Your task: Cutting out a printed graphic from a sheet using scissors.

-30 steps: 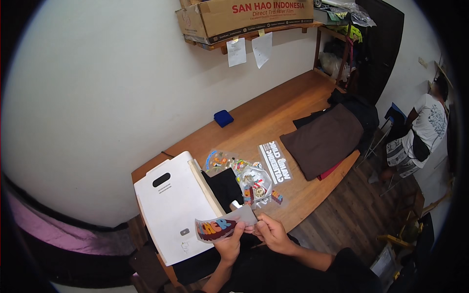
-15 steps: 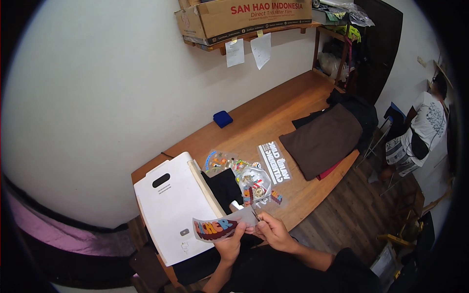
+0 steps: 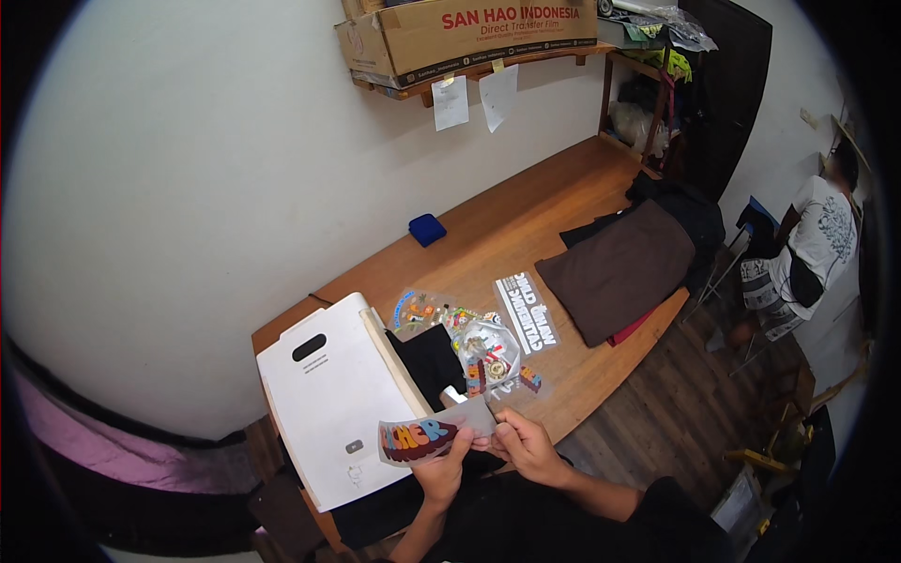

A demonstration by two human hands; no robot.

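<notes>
A strip of clear transfer film [image 3: 434, 435] with colourful block letters is gripped by my left hand [image 3: 441, 475], thumb on top at its lower edge. My right hand [image 3: 528, 450] is closed at the film's right end. It holds what looks like small scissors, mostly hidden by the fingers; their dark blades show better in the earlier frame. Just beyond the film lie a round clear-and-silver plastic bag [image 3: 492, 351], loose printed film pieces [image 3: 418, 308] and a folded black cloth [image 3: 427, 361]. Left of my hands stands a white heat-press-like machine [image 3: 328, 394].
A white-lettered film sheet [image 3: 526, 314] lies beside a stack of folded brown garments [image 3: 619, 267]. Farther back on the wooden table [image 3: 526, 206] is a blue pad [image 3: 427, 230]. A cardboard box [image 3: 479, 42] sits on a wall shelf. Another person [image 3: 817, 244] is at the far right.
The film strip has shifted slightly right, and its left end has tilted a little. The dark blades at its right end are less visible. Both hands stay nearly in place.
</notes>
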